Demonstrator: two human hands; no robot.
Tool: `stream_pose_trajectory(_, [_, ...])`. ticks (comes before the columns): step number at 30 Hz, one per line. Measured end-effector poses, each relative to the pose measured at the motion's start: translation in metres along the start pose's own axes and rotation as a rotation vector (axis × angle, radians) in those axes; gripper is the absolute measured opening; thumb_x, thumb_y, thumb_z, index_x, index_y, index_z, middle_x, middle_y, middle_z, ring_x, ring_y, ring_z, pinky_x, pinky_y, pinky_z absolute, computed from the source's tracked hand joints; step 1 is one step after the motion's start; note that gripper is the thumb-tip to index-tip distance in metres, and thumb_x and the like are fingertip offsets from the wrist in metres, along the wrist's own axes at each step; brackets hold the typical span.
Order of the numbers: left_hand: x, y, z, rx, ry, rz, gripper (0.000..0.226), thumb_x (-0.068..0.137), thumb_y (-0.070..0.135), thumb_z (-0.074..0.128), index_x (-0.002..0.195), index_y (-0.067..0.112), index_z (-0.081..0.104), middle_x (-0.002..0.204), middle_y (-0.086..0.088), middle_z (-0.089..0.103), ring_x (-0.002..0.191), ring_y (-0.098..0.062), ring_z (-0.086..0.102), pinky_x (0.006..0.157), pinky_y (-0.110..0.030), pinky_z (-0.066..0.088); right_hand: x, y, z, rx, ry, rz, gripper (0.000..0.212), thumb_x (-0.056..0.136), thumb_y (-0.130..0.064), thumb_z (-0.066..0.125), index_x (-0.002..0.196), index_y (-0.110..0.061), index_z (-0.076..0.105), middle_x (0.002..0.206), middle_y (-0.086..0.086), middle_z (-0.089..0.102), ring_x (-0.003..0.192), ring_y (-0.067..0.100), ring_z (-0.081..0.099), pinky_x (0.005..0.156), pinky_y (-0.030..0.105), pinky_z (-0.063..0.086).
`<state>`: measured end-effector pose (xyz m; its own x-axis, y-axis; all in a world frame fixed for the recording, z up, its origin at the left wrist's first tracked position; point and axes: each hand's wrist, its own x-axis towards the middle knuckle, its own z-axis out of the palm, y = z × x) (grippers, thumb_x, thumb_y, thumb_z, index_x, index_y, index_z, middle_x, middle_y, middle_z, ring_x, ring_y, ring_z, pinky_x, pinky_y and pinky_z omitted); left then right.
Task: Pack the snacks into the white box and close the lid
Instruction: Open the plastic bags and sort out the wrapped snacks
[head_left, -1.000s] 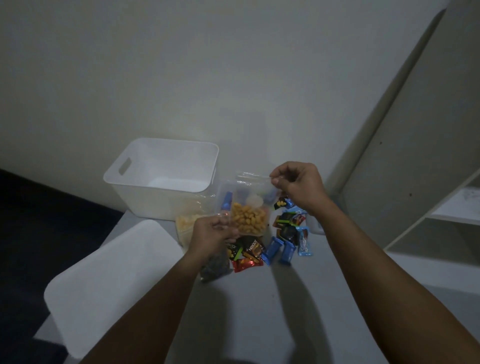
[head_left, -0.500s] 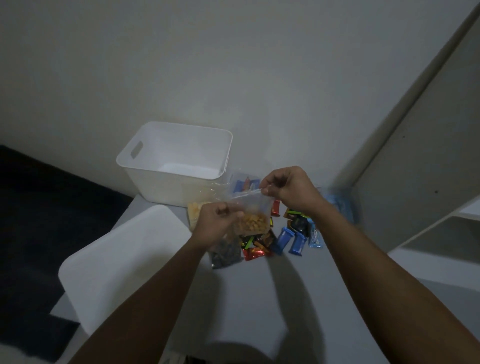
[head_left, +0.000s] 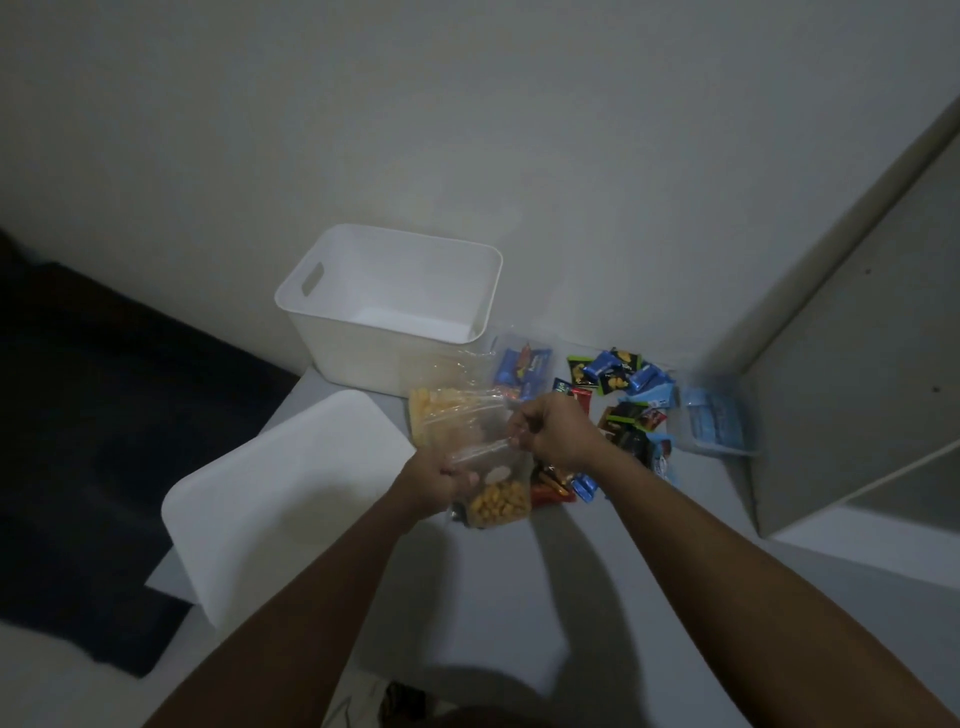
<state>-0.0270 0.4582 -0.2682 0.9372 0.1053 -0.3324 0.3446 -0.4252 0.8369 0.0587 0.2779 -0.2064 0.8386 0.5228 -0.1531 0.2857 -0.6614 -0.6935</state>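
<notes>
Left hand (head_left: 441, 480) and right hand (head_left: 553, 431) each pinch shut an end of the clear zip bag of orange puffs (head_left: 493, 493), apparently sealing it before packing; the open white plastic box (head_left: 363, 353) waits empty just behind on the table (head_left: 519, 582).

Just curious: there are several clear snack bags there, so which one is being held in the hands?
The clear bag of orange puffs, pinched by the left hand and right hand; the others lie untouched.
</notes>
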Motion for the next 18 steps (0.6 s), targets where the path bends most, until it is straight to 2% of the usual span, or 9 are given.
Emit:
stream_pose_trajectory(2, [-0.002, -0.005, 0.001, 0.098, 0.039, 0.001, 0.017, 0.084, 0.027, 0.068, 0.081, 0.010, 0.070, 0.070, 0.000, 0.066, 0.063, -0.013, 0.062, 0.059, -0.020, 0.050, 0.000, 0.004, 0.009, -0.050, -0.022, 0.015, 0.032, 0.080, 0.000, 0.070, 0.063, -0.026, 0.063, 0.086, 0.000, 0.070, 0.087, 0.006, 0.060, 0.084, 0.027, 0.053])
stream_pose_trajectory(4, [0.000, -0.010, 0.001, 0.181, 0.118, -0.011, 0.023, 0.079, 0.030, 0.070, 0.085, 0.009, 0.074, 0.077, -0.006, 0.070, 0.073, -0.023, 0.066, 0.067, -0.030, 0.053, 0.002, 0.008, 0.016, -0.103, -0.007, 0.017, 0.033, 0.078, 0.000, 0.070, 0.059, -0.026, 0.060, 0.077, 0.003, 0.067, 0.079, 0.015, 0.063, 0.075, 0.032, 0.054])
stream_pose_trajectory(7, [0.003, -0.006, 0.001, 0.223, 0.198, -0.010, 0.016, 0.079, 0.028, 0.072, 0.082, 0.012, 0.074, 0.075, -0.001, 0.068, 0.073, -0.022, 0.065, 0.064, -0.025, 0.048, 0.003, 0.014, 0.020, -0.116, 0.011, 0.040, 0.019, 0.077, 0.001, 0.069, 0.069, -0.016, 0.069, 0.077, 0.003, 0.068, 0.075, 0.016, 0.063, 0.069, 0.027, 0.049])
stream_pose_trajectory(10, [0.006, 0.003, -0.002, 0.134, 0.206, 0.000, 0.010, 0.074, 0.024, 0.077, 0.079, 0.016, 0.074, 0.076, 0.000, 0.071, 0.074, -0.019, 0.067, 0.069, -0.031, 0.055, 0.006, 0.019, 0.020, -0.097, 0.006, 0.064, 0.017, 0.079, 0.003, 0.064, 0.081, -0.012, 0.072, 0.084, 0.000, 0.068, 0.080, 0.011, 0.061, 0.073, 0.025, 0.052])
stream_pose_trajectory(12, [0.009, 0.007, -0.005, 0.088, 0.198, -0.006, 0.015, 0.071, 0.026, 0.079, 0.082, 0.017, 0.074, 0.079, 0.001, 0.072, 0.077, -0.018, 0.068, 0.074, -0.033, 0.057, 0.007, 0.019, 0.019, -0.086, 0.004, 0.078, 0.016, 0.081, 0.000, 0.065, 0.084, -0.014, 0.072, 0.089, 0.000, 0.069, 0.084, 0.012, 0.063, 0.077, 0.027, 0.054])
stream_pose_trajectory(15, [0.013, 0.011, -0.009, 0.075, 0.212, -0.006, 0.021, 0.071, 0.031, 0.080, 0.086, 0.018, 0.075, 0.082, 0.003, 0.073, 0.080, -0.015, 0.068, 0.078, -0.030, 0.056, 0.011, 0.019, 0.018, -0.054, 0.020, 0.087, 0.011, 0.083, -0.005, 0.066, 0.085, -0.014, 0.071, 0.090, 0.000, 0.070, 0.088, 0.013, 0.064, 0.081, 0.030, 0.055])
stream_pose_trajectory(18, [0.017, 0.016, -0.014, 0.108, 0.257, 0.020, 0.018, 0.073, 0.030, 0.078, 0.084, 0.017, 0.076, 0.078, 0.004, 0.072, 0.077, -0.013, 0.068, 0.075, -0.027, 0.054, 0.015, 0.016, 0.016, -0.023, 0.038, 0.085, 0.008, 0.084, -0.008, 0.067, 0.086, -0.015, 0.070, 0.088, -0.001, 0.070, 0.087, 0.013, 0.065, 0.083, 0.031, 0.055])
